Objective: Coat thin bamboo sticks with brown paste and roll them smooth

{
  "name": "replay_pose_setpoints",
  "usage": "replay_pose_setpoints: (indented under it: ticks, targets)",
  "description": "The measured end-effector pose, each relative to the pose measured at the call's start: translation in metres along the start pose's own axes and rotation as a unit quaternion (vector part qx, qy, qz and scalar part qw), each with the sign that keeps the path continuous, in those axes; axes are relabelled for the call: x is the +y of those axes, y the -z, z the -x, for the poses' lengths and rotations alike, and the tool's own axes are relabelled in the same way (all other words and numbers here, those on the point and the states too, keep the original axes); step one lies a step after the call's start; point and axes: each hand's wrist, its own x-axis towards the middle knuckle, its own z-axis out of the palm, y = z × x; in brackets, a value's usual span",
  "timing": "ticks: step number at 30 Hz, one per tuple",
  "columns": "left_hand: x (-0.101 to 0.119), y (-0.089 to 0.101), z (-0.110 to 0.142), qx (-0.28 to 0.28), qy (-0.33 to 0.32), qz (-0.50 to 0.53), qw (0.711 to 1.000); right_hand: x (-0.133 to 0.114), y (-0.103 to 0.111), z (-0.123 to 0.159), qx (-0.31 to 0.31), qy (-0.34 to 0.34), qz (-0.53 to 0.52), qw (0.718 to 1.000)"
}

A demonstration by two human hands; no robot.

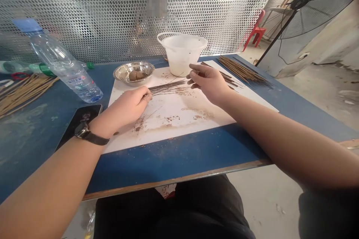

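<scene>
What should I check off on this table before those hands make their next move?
1. Left hand on the thin sticks: ok, its fingers are closed at one end of them.
2. Right hand empty: cannot tell, fine lines show by its fingertips.
3. Sheet clean: not ok, brown crumbs and smears mark it.
4. Lump inside the bowl: ok.
5. Bottle capped: ok.
6. Phone free of the left wrist: cannot tell, the wrist hides part of it and any contact.
</scene>
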Motion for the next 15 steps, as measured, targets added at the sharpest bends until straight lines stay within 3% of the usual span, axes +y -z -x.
replay_pose_setpoints:
  ticks: [15]
  targets:
    - [0.001,-0.0006,-0.0009,-0.017,-0.019,-0.007,1.0,-0.0017,-0.01,0.0054,-0.053,-0.046,-0.079,0.994]
